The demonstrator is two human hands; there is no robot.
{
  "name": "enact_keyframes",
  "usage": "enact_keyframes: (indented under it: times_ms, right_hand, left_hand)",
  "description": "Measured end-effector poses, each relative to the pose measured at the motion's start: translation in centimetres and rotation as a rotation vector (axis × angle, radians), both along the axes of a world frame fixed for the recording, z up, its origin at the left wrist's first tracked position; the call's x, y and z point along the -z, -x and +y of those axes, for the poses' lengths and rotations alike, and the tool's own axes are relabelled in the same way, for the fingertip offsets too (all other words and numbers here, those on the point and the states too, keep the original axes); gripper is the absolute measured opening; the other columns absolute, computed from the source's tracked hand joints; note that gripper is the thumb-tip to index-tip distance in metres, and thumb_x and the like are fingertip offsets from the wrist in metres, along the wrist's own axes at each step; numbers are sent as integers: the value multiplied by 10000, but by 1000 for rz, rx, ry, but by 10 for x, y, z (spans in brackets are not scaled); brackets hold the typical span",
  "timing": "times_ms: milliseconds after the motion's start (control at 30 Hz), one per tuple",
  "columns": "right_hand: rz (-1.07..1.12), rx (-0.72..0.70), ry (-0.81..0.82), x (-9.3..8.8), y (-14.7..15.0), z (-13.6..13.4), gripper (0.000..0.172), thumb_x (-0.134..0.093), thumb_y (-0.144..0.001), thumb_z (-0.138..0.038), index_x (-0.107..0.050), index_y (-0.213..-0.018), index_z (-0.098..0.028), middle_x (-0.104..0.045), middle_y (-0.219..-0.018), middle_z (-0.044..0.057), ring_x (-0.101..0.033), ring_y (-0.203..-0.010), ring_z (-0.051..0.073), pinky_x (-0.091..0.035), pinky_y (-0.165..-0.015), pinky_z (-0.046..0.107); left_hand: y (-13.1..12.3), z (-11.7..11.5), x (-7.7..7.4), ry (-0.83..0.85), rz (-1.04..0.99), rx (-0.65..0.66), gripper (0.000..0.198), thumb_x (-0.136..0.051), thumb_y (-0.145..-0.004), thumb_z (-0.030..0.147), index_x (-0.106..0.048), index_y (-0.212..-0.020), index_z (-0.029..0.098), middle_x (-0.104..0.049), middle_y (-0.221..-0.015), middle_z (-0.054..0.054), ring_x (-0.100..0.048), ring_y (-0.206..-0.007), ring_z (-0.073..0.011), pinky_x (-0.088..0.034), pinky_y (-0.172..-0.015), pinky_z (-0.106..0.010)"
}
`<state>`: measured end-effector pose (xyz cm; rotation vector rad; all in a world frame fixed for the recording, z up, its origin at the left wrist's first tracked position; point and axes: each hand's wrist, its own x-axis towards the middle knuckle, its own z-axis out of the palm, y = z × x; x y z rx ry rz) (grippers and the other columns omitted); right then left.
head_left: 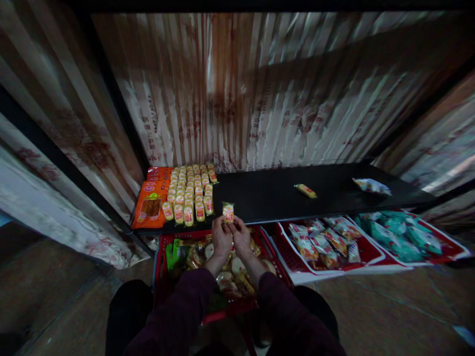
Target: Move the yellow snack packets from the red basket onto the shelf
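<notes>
Both my hands pinch one small packaged snack cake (228,211), upright in a clear wrapper with a red and white label. My left hand (221,238) grips its lower left side, and my right hand (240,238) its lower right. They are above the near edge of the black shelf (256,195). Just left of them, rows of similar wrapped snack cakes (188,198) stand close together on the shelf. Beneath my forearms is a red basket (272,252) holding assorted packaged snacks (237,269), partly hidden by my arms.
Orange packets (148,200) lie at the shelf's left end. A single wrapped snack (306,191) and a white-blue packet (371,186) lie farther right. Two baskets sit below on the right, with mixed packets (322,242) and teal packets (403,235). Curtains (237,99) hang behind black frame posts.
</notes>
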<state>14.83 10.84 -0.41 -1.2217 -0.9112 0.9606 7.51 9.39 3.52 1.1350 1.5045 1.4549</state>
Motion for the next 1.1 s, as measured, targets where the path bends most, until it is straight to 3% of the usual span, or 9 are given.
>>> enact_keyframes:
  times_ms: [133,367,600,867,1100]
  right_hand:
    - [7,-34,-10,0,-5,21,430,-679,-665,-433,-655,-1019,-190,-709,-895,41,-642,-810,202,-528,-758,335]
    - [32,-113,-28,-6,-6,61,468,-674,-673,-447,-627,-1051,-176,-701,-972,69,-647,-872,213,-521,-808,343]
    - [-66,-110,-40,-5,-5,97,435,-640,-688,-464,-640,-1024,-188,-707,-911,57,-648,-808,209,-528,-776,343]
    - [-142,-107,-39,-6,-11,129,396,-613,-710,-426,-645,-1032,-198,-713,-877,46,-649,-822,209,-532,-785,347]
    - [-136,-99,-17,-4,-9,163,358,-586,-685,-327,-650,-1016,-203,-707,-882,37,-642,-852,208,-517,-843,367]
  left_hand:
    - [-4,15,-3,3,214,30,378,-443,-716,-5,-631,-990,175,-616,-1111,-90,-585,-1043,-180,-426,-1005,-357]
    - [-6,51,-8,57,271,19,392,-430,-744,25,-652,-1044,146,-570,-1274,-128,-534,-1193,-204,-361,-1088,-348]
    - [-8,79,-10,63,270,22,383,-368,-843,133,-619,-1129,96,-542,-1313,-158,-492,-1247,-194,-315,-1124,-322]
    - [-19,105,-1,72,278,9,408,-340,-883,218,-584,-1194,117,-459,-1421,-132,-402,-1332,-185,-264,-1149,-328]
    - [-35,139,9,28,275,-55,405,-353,-881,230,-586,-1208,172,-499,-1396,-80,-358,-1360,-179,-250,-1158,-339]
